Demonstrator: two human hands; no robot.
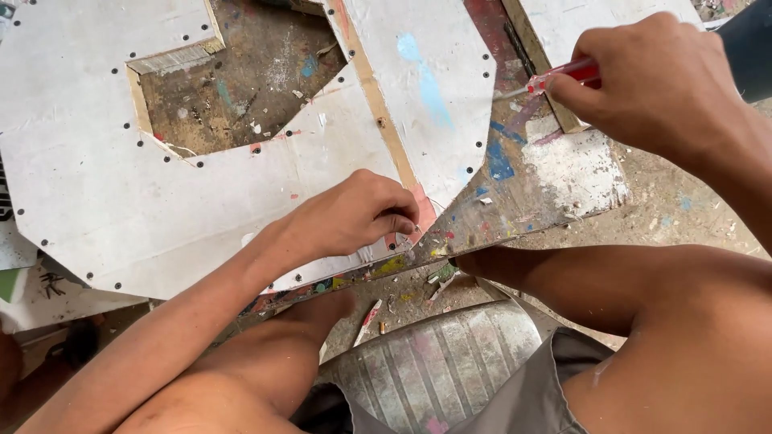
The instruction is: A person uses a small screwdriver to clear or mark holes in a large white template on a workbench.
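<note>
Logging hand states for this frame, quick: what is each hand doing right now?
Left hand: closed, fingertips pinched at the white panel's lower edge; what it pinches cannot be told.
Right hand: closed on a red-handled screwdriver.

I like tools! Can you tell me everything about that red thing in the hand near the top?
It is a screwdriver with a clear red plastic handle and thin metal shaft. The right hand grips the handle, hiding most of it. The shaft points left and slightly down toward the edge of the white paint-splattered board. Its tip looks close to that edge; contact cannot be told.
</note>
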